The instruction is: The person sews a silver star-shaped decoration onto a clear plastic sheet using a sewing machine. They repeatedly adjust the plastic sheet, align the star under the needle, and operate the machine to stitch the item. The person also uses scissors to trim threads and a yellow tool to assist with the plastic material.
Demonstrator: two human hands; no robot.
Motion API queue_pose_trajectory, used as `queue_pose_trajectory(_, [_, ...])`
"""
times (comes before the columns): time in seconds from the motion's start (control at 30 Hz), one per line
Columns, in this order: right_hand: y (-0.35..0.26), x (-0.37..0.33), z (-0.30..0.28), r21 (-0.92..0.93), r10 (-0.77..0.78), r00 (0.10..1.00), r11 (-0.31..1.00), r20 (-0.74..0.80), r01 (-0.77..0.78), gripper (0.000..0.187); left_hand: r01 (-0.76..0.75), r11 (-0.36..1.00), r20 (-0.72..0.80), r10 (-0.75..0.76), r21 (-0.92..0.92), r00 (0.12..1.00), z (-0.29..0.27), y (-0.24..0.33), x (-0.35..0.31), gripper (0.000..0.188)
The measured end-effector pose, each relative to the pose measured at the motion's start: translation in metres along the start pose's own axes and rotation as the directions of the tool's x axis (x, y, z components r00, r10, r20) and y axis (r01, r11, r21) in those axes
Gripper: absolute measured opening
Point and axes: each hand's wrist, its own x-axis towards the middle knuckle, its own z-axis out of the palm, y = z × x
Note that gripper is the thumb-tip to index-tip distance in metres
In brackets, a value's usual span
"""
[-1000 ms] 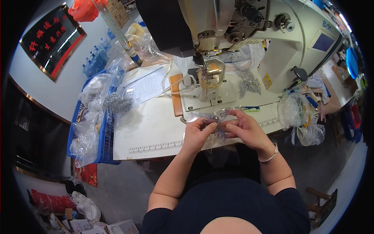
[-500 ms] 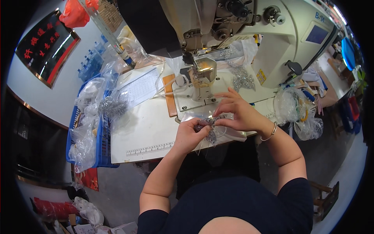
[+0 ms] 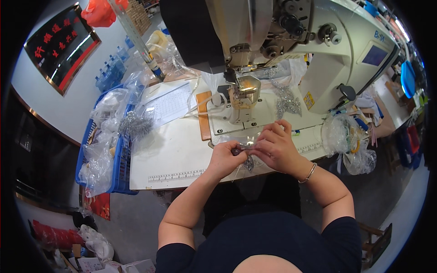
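Note:
Both hands meet just above the table's front edge, before the sewing machine (image 3: 355,59). Pinched in my left hand (image 3: 225,159) is a small silvery, glittering piece (image 3: 248,164), whose lower end hangs below the fingers. The fingers of my right hand (image 3: 280,150) are bent together against its upper right side, by a shiny highlight. Much of the piece is hidden by the fingers. Behind the hands rises the machine's post (image 3: 242,102) with its presser and needle area. More sparkling silver material (image 3: 288,102) lies on the machine bed, right of the post.
A blue basket (image 3: 122,168) with plastic bags stands at the table's left. Beside it lie a silvery bundle (image 3: 136,123) and a printed sheet (image 3: 172,104). Clear plastic bags (image 3: 339,129) crowd the right end. A ruler strip (image 3: 177,176) runs along the front edge of the white table (image 3: 159,157).
My right hand's fingers have drawn in from a more spread pose and closed against the piece. My left hand keeps its pinch. The whole view has shifted slightly.

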Motion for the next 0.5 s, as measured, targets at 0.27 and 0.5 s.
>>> queue_pose_trajectory(0.27, [0.008, -0.002, 0.000, 0.378, 0.362, 0.889, 0.810, 0.278, -0.448, 0.013, 0.069, 0.925, 0.227, 0.019, -0.374, 0.974, -0.006, 0.001, 0.001, 0.044])
queue_pose_trajectory(0.5, [0.011, 0.018, -0.001, 0.765, 0.504, 0.796, 0.346, 0.336, -0.543, 0.011, 0.135, 0.307, 0.292, 0.555, -0.942, 0.779, -0.007, -0.021, 0.018, 0.075])
